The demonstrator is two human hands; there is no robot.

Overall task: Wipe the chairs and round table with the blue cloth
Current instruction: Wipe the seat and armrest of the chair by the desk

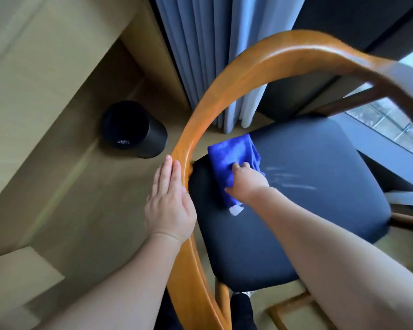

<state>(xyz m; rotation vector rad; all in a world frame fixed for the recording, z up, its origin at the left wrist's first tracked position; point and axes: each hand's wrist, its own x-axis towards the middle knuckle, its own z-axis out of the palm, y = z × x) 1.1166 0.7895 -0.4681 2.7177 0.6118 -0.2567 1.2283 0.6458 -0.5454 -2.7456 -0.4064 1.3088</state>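
A wooden chair with a curved orange-brown back rail [224, 75] and a dark blue padded seat [308, 186] fills the right of the view. A folded blue cloth [229, 156] lies on the seat's left rear corner, and my right hand [246, 182] presses down on it, fingers spread over the fabric. My left hand [169, 201] rests flat against the outer side of the back rail, fingers straight and together. Faint pale streaks mark the seat to the right of the cloth. The round table is out of view.
A black cylindrical bin [134, 129] stands on the beige floor left of the chair. Blue-grey curtains [200, 55] hang behind the chair. A window [391, 115] is at the right edge. A pale wall or cabinet [34, 55] runs along the left.
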